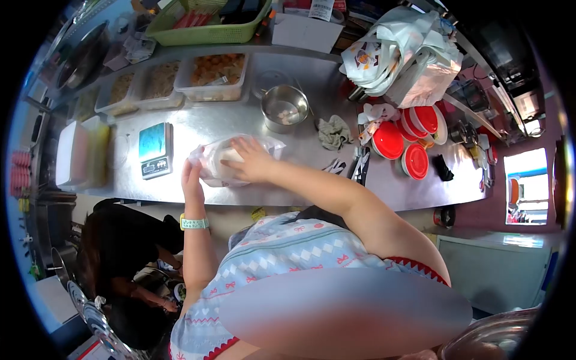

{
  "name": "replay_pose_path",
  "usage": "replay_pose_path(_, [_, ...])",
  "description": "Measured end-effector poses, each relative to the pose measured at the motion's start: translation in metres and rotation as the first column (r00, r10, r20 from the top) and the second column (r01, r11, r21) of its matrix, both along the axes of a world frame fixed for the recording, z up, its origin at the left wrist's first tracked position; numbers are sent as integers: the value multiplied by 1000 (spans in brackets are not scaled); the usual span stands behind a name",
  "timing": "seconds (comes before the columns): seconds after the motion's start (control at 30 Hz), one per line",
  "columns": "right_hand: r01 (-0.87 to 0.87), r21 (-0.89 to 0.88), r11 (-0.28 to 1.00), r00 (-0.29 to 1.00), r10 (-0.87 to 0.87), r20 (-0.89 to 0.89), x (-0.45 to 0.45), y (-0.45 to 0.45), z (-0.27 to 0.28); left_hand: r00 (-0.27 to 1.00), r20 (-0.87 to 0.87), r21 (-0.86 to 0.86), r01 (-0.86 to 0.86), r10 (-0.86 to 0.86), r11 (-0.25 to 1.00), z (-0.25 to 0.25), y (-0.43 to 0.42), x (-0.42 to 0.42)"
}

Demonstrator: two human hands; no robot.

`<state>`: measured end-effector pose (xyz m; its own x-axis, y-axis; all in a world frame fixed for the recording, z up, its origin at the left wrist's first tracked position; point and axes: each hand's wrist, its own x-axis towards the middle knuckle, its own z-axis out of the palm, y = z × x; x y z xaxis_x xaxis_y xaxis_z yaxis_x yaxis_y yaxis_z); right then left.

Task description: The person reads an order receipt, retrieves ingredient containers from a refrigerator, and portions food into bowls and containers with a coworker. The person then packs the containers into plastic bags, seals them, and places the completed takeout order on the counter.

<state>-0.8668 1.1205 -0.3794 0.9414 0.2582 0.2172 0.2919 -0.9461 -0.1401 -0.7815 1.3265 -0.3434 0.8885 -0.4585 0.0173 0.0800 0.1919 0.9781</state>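
A clear plastic bag point(212, 174) with something pale and rounded in it lies on the steel table near its front edge. My left hand point(192, 174) pinches the bag's left edge between its fingers. Across the bag's upper right part rests my right hand point(255, 161), its fingers spread and touching the plastic. What exactly the bag contains cannot be made out. Left of the bag sits a digital scale point(155, 150) with a blue-green top. Behind my right hand stands a steel pot point(285, 108) with a few pale pieces at the bottom.
Food tubs point(211, 77) line the table's back left, below a green basket point(207, 30). A grey cloth point(334, 132), scissors point(360, 165) and red-lidded bowls point(387, 140) are to the right. White plastic bags point(390, 51) pile up behind. Another person point(129, 240) bends down at lower left.
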Motion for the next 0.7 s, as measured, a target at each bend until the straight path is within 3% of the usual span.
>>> replay_pose_path(0.03, [-7,2,1000,1000,7,6,-3,-2,-4,1000,6,2,-7,7,1000,0,2,-2])
replay_pose_path(0.1, [11,406,914,991,46,-129,-14,-6,5,985,-2,130,-171,173,977,1,8,-13])
replay_pose_path(0.13, [-2,404,915,990,59,-130,-26,-13,11,982,-3,127,-185,186,975,1,10,-22])
replay_pose_path(0.2, [-79,657,750,996,84,24,-55,-25,34,897,281,437,-436,342,787,5,14,-46])
replay_pose_path(0.23, [-92,657,749,994,105,21,-69,-27,32,820,451,381,-534,352,755,9,11,-62])
replay_pose_path(0.27, [141,826,546,973,75,-216,-81,-30,29,812,448,382,-552,374,741,12,10,-81])
replay_pose_path(0.3, [395,865,310,887,116,-446,-91,-35,25,873,358,395,-463,331,794,13,13,-101])
replay_pose_path(0.33, [384,861,332,878,155,-452,-98,-43,22,919,263,393,-381,294,837,12,15,-121])
replay_pose_path(0.37, [327,760,562,815,240,-528,-102,-51,18,973,111,273,-224,201,936,7,16,-137])
replay_pose_path(0.4, [192,624,758,722,322,-613,-107,-55,14,989,46,398,-145,138,906,25,14,-160])
replay_pose_path(0.47, [63,502,862,693,324,-644,-120,-47,4,970,-191,393,-66,152,917,56,13,-211])
replay_pose_path(0.53, [-77,420,904,676,357,-645,-132,-33,15,989,-148,542,64,21,838,60,30,-258])
replay_pose_path(0.6, [-330,376,866,659,496,-566,-140,-31,-13,995,-68,723,102,-76,683,68,48,-312])
replay_pose_path(0.63, [-406,273,872,676,487,-553,-144,-37,-31,999,-31,736,47,-36,675,63,56,-339])
replay_pose_path(0.7, [-365,185,913,603,383,-700,-136,-38,-65,991,32,774,-107,130,624,65,80,-397])
